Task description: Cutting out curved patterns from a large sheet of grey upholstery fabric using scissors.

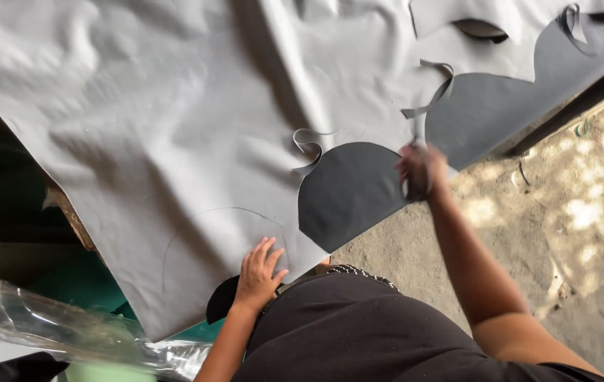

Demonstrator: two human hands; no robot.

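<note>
A large sheet of light grey material (174, 120) lies spread over a table, with a curved outline drawn on it near the front edge. My left hand (258, 276) lies flat on the sheet beside that outline, fingers apart. My right hand (422, 172) is closed around a cutting tool, probably scissors (416, 138), at the sheet's cut edge. Rounded cut-outs in the sheet show a dark surface (348, 187) beneath. Thin curled strips of trimmed material (435, 92) hang off the cut edge.
Further cut-outs (482, 30) open in the sheet at the upper right. Crinkled clear plastic (54, 325) lies at the lower left over a green surface (68, 283). A sunlit concrete floor (564, 219) runs along the right.
</note>
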